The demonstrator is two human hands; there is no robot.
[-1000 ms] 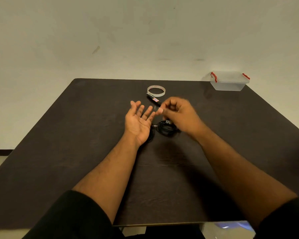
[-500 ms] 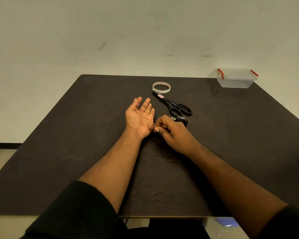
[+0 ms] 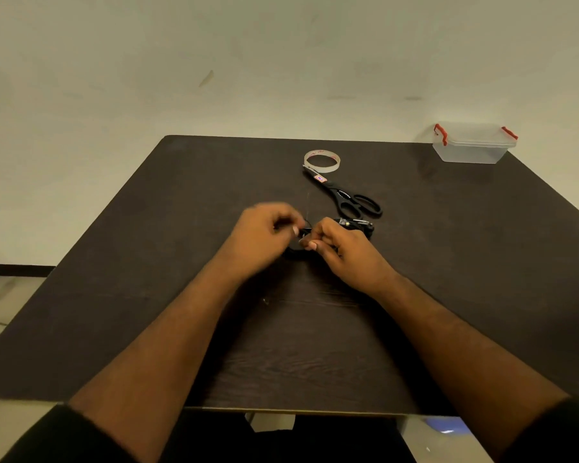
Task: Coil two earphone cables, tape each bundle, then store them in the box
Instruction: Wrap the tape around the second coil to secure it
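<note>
A black coiled earphone cable (image 3: pixel 296 250) lies on the dark table between my hands, mostly hidden by them. My left hand (image 3: pixel 264 240) is curled over its left side, fingers pinching at the cable. My right hand (image 3: pixel 343 250) pinches the same bundle from the right. A second black earphone bundle (image 3: pixel 358 225) with shiny plugs lies just behind my right hand. The clear plastic box (image 3: pixel 472 147) with red clips stands shut at the table's far right corner. A roll of clear tape (image 3: pixel 321 160) lies at the far centre.
Black-handled scissors (image 3: pixel 345 197) lie between the tape roll and the earphones, blades pointing at the roll. The dark table (image 3: pixel 147 279) ends near my body at the front edge. A pale wall stands behind.
My left hand has turned from palm-up and open to curled over the cable. My right hand stays on the bundle, now meeting the left hand's fingers.
</note>
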